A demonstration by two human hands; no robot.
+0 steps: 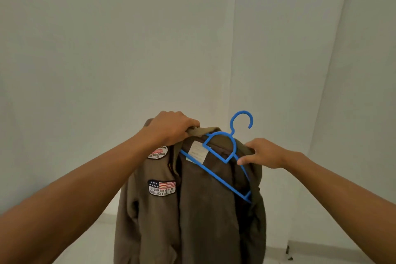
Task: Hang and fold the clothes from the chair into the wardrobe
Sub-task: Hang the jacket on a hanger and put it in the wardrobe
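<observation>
From the head view I see my left hand (pixel 171 127) gripping the collar of the olive-brown cloth jacket with sewn-on patches (pixel 190 210), holding it up in front of a plain pale wall (pixel 150 38) so it hangs down between my arms. A bright blue plastic hanger (pixel 216 169) sits tilted inside the open jacket, its hook up above the collar and its lower right end tucked into the right shoulder. My right hand (pixel 264 154) holds the jacket's right shoulder just beside the hanger, fingers curled into the cloth.
</observation>
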